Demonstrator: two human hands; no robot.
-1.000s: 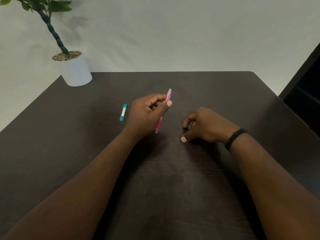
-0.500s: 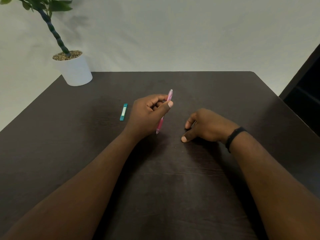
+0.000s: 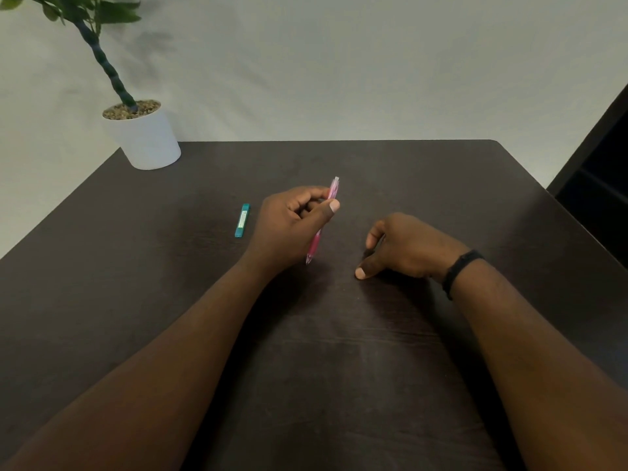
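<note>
A: Now, left grip (image 3: 292, 226) status?
B: Curled round pink pen (image 3: 315, 241), thumb pressed along barrel. Held over bench (image 3: 339, 351) near centre, tilted, tip low and toward wearer, clicker end up and away. Tip contact with bench: cannot tell.
A: And right grip (image 3: 411, 246)?
B: Loosely curled, holding nothing; thumb tip resting on bench, just right of pen tip. Black band (image 3: 460, 266) on wrist.
A: Elsewhere?
B: Teal case (image 3: 242, 220) lying flat just left of left grip, apart from it. White plant pot (image 3: 146, 141) at far left corner.
</note>
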